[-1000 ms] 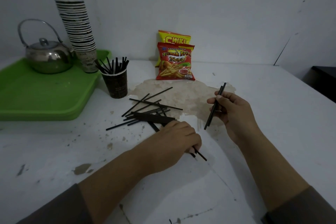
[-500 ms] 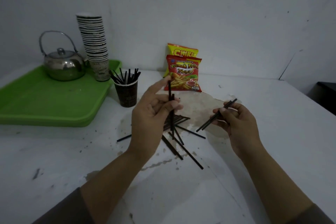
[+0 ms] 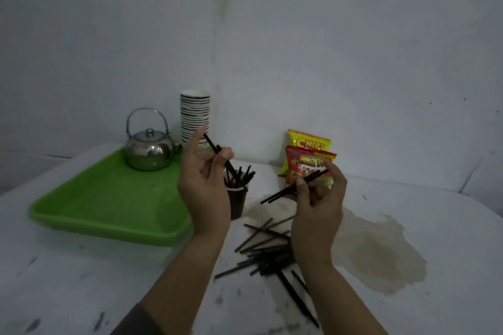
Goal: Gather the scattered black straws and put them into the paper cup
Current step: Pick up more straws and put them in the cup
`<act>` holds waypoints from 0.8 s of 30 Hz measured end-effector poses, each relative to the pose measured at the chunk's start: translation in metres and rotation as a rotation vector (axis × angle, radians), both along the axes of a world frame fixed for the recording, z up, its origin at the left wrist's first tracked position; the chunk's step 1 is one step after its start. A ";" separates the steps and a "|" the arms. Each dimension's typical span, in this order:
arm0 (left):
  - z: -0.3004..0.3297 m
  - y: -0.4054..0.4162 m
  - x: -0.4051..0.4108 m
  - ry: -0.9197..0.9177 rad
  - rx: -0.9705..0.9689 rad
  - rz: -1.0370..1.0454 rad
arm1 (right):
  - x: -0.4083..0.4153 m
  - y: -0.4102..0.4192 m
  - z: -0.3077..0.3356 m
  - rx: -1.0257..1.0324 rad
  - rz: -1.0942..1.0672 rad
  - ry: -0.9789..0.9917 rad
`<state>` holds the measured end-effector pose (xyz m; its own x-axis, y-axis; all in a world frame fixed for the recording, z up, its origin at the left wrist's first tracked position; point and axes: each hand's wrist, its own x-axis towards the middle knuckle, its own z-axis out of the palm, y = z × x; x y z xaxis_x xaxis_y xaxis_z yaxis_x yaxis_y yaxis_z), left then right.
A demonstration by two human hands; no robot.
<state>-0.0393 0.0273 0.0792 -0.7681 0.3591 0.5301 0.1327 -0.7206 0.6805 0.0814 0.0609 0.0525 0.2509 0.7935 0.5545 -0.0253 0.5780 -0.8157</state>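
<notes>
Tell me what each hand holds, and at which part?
The left hand pinches one black straw near its middle. The right hand pinches two black straws toward their upper end.

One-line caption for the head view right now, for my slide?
Left hand lowers a black straw toward the paper cup; right hand holds two more above the scattered pile.
</notes>
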 end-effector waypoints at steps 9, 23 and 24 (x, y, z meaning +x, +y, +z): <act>0.006 0.021 -0.049 0.035 0.078 0.166 | -0.069 0.024 0.019 0.183 -0.083 0.049; -0.043 0.042 -0.050 0.293 -0.276 0.132 | -0.090 0.043 -0.016 0.170 -0.117 -0.572; -0.045 0.042 -0.050 0.321 -0.297 0.135 | -0.090 0.042 -0.017 0.191 -0.132 -0.589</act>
<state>-0.0893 0.0695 0.0337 -0.6323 0.4392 0.6382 0.4499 -0.4625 0.7640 -0.0086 0.1026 0.0360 -0.0509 0.6504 0.7579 0.4779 0.6822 -0.5534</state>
